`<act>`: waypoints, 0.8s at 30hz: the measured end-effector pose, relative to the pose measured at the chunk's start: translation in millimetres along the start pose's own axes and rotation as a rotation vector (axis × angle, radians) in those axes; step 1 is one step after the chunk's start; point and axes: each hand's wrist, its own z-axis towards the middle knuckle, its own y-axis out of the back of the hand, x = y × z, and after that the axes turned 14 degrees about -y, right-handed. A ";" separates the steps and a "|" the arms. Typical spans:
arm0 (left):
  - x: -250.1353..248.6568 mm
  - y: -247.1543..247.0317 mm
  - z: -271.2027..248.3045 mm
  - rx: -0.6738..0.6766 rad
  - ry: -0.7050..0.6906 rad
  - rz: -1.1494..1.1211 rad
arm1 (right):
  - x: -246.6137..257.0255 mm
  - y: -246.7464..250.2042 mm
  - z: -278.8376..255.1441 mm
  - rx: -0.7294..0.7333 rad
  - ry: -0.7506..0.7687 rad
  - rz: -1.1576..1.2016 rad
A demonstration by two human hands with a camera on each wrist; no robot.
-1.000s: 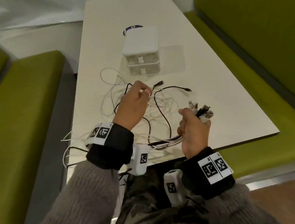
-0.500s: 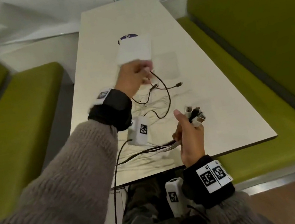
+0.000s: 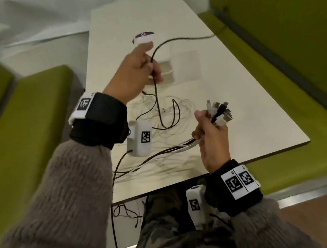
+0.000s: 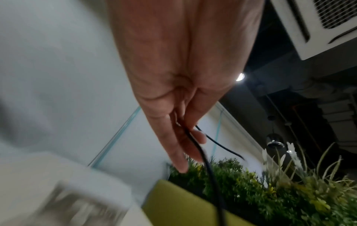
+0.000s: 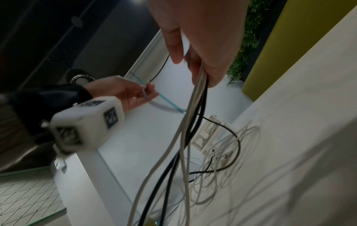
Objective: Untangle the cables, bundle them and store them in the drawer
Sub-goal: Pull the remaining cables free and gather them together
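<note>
My left hand [image 3: 144, 68] is raised above the table and pinches a black cable [image 3: 156, 94] between thumb and fingers [image 4: 191, 137]. The cable's free end [image 3: 198, 37] swings out to the right; its lower part loops down to the table. My right hand [image 3: 212, 135] grips a bunch of black and white cables [image 5: 195, 107] just below their connectors [image 3: 220, 111], which stick up above the fist. The bunch trails left off the table edge. A loose tangle of white cables [image 3: 169, 114] lies between my hands. The small white drawer unit [image 3: 167, 67] stands behind my left hand, mostly hidden.
The pale table [image 3: 242, 110] runs away from me between two green benches [image 3: 18, 130] [image 3: 277, 61]. A round white and purple object [image 3: 143, 37] lies behind the drawer unit. A black wire [image 3: 114, 197] hangs from my left wrist camera past the table's near edge.
My left hand has lifted the black cable up and away from the tangle, and its free end has come off the table. My right hand has kept its hold on the bunch.
</note>
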 end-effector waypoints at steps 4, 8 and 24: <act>30.8 -16.8 -38.6 0.148 0.132 0.072 | -4.3 -1.8 -1.2 0.069 -0.070 -0.035; 41.0 -20.8 -63.8 0.292 0.081 0.323 | -8.2 -5.8 -2.1 0.059 -0.131 0.032; 53.0 47.6 -89.4 0.553 0.371 0.709 | 0.7 -5.9 -1.0 0.102 -0.086 0.217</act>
